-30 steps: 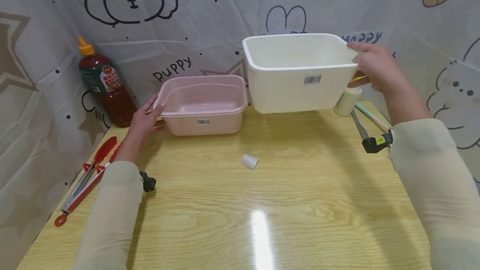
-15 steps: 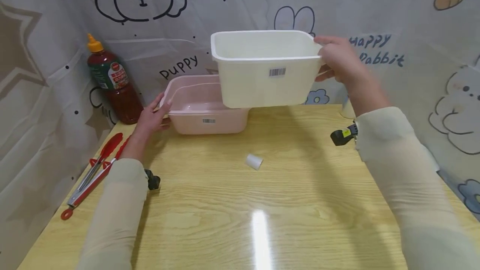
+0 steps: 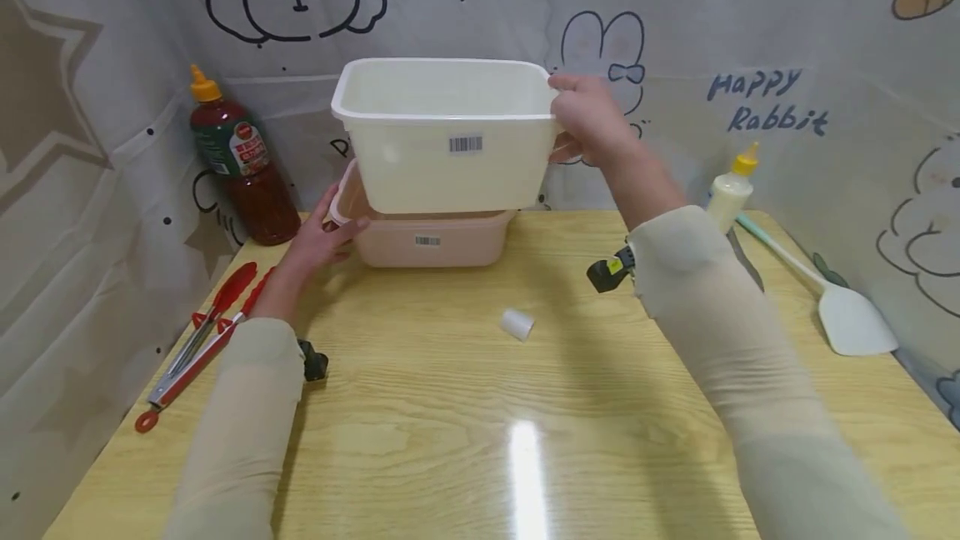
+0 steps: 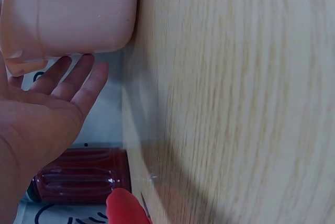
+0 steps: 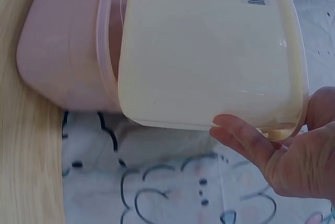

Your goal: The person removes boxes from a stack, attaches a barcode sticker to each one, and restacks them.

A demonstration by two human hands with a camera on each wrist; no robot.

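My right hand (image 3: 594, 119) holds a white plastic bin (image 3: 420, 165) by its right rim, thumb on top and fingers under the lip. The white bin hangs over a pink plastic bin (image 3: 468, 244), hiding most of its opening; in the right wrist view its base is right at the pink rim. At the pink bin's left end, my left hand (image 3: 317, 242) grips the rim, thumb over the edge, with fingers (image 4: 81, 77) against the outer wall in the left wrist view. Both bins carry a barcode label on the front.
A red sauce bottle (image 3: 255, 182) stands at the back left, with red-handled tongs (image 3: 202, 340) in front of it. A small white cylinder (image 3: 517, 324) lies mid-table. To the right are a white squeeze bottle (image 3: 729, 194) and a white spatula (image 3: 851, 319). A printed curtain hangs behind.
My right hand has carried the white bin leftward from beside the pink bin to above it. The left hand has stayed at the pink rim. The squeeze bottle and spatula at right now show.
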